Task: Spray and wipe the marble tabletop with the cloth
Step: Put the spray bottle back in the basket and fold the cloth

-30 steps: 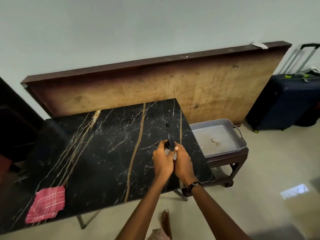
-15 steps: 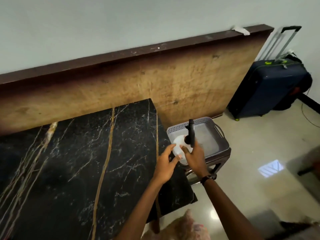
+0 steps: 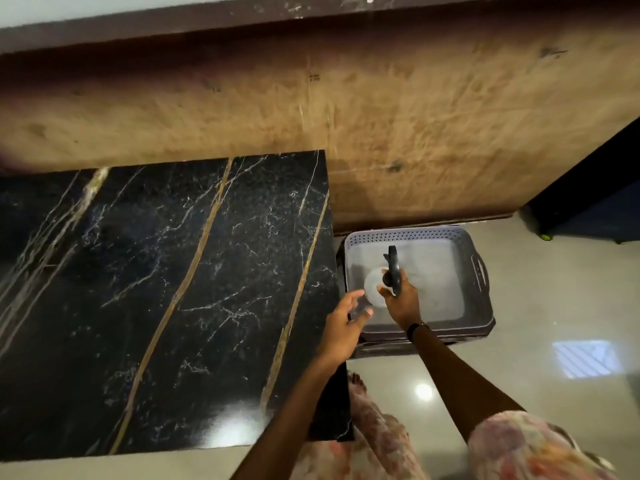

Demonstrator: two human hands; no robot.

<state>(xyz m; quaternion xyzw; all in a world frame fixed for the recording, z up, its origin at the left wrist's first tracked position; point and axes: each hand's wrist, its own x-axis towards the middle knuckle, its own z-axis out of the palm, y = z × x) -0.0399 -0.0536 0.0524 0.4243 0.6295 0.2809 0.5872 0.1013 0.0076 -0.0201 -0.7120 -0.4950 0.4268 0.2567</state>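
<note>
Head view: right hand (image 3: pixel 401 301) fingers clamp the spray bottle (image 3: pixel 379 287) over the grey basket (image 3: pixel 479 268). Left hand (image 3: pixel 344 325) fingers spread apart beside it, at the marble tabletop (image 3: pixel 156 289) edge.

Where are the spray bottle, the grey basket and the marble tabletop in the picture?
spray bottle (image 3: pixel 374 287): head view, white body.
grey basket (image 3: pixel 405 234): head view, perforated far wall.
marble tabletop (image 3: pixel 166 289): head view, bare black surface.

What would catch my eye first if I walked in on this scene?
Probably the black marble tabletop with gold and white veins, filling the left side. Next, the right hand holding a spray bottle with a black trigger head over a grey perforated basket just right of the table, the left hand open beside it. Behind stands a large wooden board.
</note>
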